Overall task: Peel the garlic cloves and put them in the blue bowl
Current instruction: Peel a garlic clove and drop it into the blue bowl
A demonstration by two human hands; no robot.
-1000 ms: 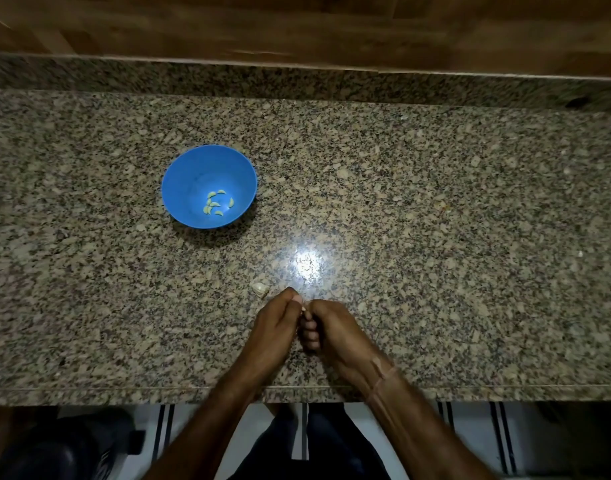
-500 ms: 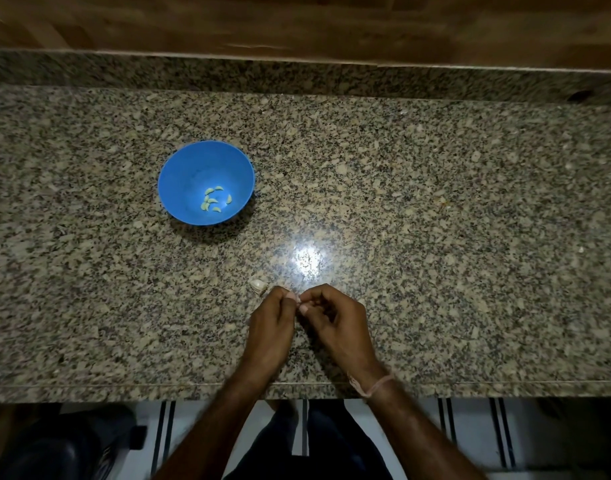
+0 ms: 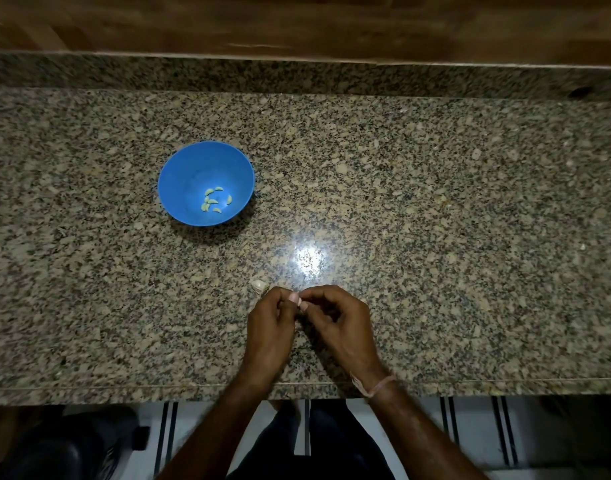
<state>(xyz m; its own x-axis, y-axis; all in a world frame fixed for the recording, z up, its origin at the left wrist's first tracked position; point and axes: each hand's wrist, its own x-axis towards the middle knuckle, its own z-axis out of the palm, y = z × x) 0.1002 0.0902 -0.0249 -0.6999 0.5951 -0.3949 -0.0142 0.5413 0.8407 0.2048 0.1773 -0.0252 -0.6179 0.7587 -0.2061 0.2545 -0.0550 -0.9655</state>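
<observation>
As left hand (image 3: 270,327) and right hand (image 3: 342,323) pinch clove (image 3: 300,303), blue bowl (image 3: 190,181) apart.

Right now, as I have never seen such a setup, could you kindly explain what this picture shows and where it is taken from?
There is no machine here: a person works with bare hands. The one picture comes from a camera worn on the head, looking down. The left hand and the right hand meet over a granite counter, both pinching a small clove, mostly hidden by the fingertips. Just beyond the left hand lies a pale garlic piece. Farther off to the left stands the blue bowl, holding several peeled cloves. A thread bracelet circles the right wrist.
</observation>
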